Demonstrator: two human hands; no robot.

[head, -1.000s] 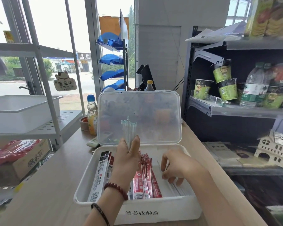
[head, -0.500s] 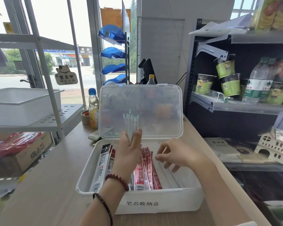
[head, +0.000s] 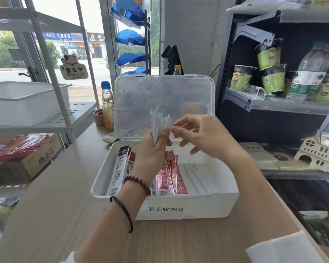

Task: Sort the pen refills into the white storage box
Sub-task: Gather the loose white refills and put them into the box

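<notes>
Front wall of the white storage box [head: 201, 204]: a printed label [head: 165, 209] reads 笔芯收纳盒.

Inside the box, left side: a long black-and-white packet [head: 120, 168] carries a barcode at its near end. Its small print is illegible.

Beyond the box, to the left: a cat-shaped sign [head: 74, 70] reads 营业中. The line of figures beneath is too blurred to read.

Left of the box, lower: a cardboard carton [head: 44, 158] bears large brush characters, not legible with certainty.

Right of the box: the green label on the shelf bottle [head: 308, 80] is unreadable.
</notes>
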